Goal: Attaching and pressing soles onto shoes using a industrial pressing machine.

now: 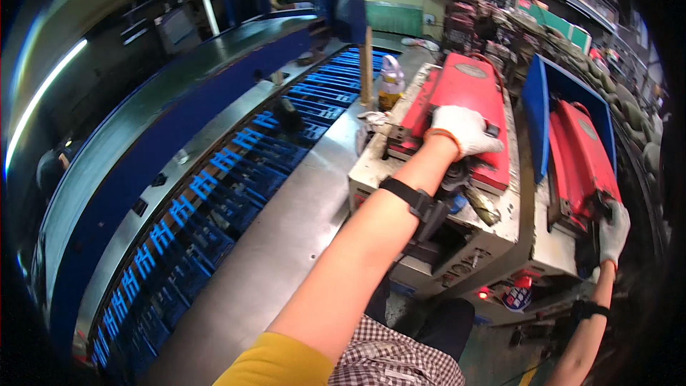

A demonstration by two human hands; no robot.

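Observation:
My left hand (463, 132), in a white knitted glove with an orange cuff, is at the front of a red-hooded machine (468, 82). Its fingers curl beside a small black knob (491, 130); whatever lies under the palm is hidden. Farther right, my right hand (613, 234), gloved the same way, touches the black front end (600, 207) of a second red-hooded machine (582, 143). Its fingers are bent there, and I cannot make out what they grip. Below my left hand, a crumpled shiny item (484, 206) rests on the first machine's pale body.
At left runs a conveyor with blue slats (214, 164), bordered by a metal ledge (264, 221) and a dark blue frame (164, 100). A bottle (391, 82) stands beside the first machine. Blue panels (536, 118) surround the second. A red lamp (483, 293) glows low down.

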